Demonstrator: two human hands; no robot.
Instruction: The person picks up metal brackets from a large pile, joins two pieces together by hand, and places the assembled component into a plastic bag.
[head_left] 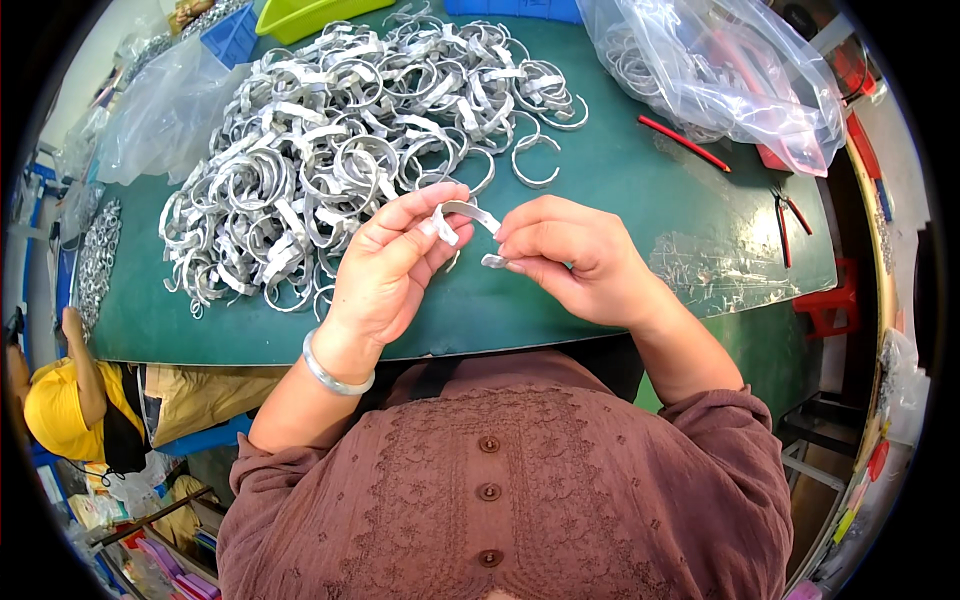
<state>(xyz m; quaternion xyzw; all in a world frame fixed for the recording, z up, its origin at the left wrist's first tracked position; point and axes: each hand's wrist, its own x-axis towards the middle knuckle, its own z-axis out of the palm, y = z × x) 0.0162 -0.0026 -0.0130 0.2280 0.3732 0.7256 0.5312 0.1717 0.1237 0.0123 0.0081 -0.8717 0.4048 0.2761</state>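
A silvery open cuff bangle (472,211) spans the gap between my two hands, just above the near part of the green table. My left hand (385,262) pinches one end of it between thumb and fingers, where a crumpled whitish strip (445,229) shows. With bent fingers and thumb, my right hand (580,258) grips the other end. A small whitish tip (493,261) pokes out by the right thumb. Beyond my left hand lies a large heap of similar silvery cuff bangles (350,160), some wrapped in white. One lone bangle (535,161) rests at the heap's right side.
On the green table (620,190) lie a red pencil (685,143) and red-handled pliers (785,225) at the right. A clear plastic bag (720,70) with rings stands at the back right. Green (310,18) and blue bins line the back. A person in yellow (65,405) is at the left.
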